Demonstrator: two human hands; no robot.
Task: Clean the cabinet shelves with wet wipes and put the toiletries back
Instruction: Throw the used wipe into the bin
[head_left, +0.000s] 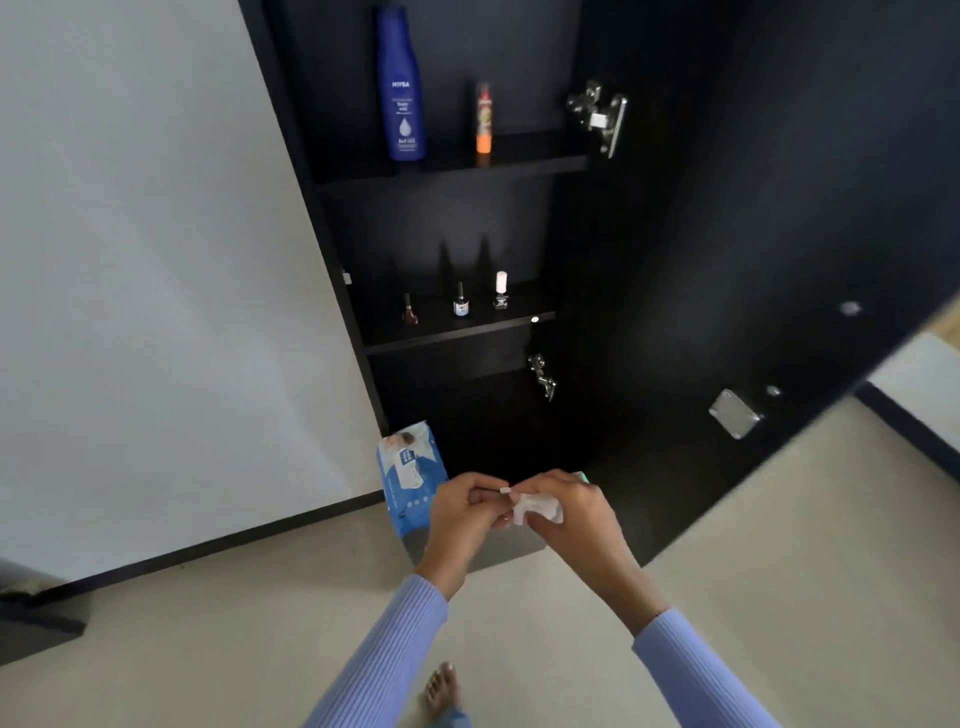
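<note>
Right hand (563, 512) pinching a crumpled wet wipe (537, 508), left hand (465, 512) curled closed touching it, wipes pack (410, 475) just beyond the left hand.

Head view: you look forward and down, close over your hands (519, 512).
Beyond hands: open cabinet (467, 332).

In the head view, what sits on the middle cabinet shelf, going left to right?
Dark red nail polish bottle → black-capped nail polish bottle → white-capped nail polish bottle.
</note>
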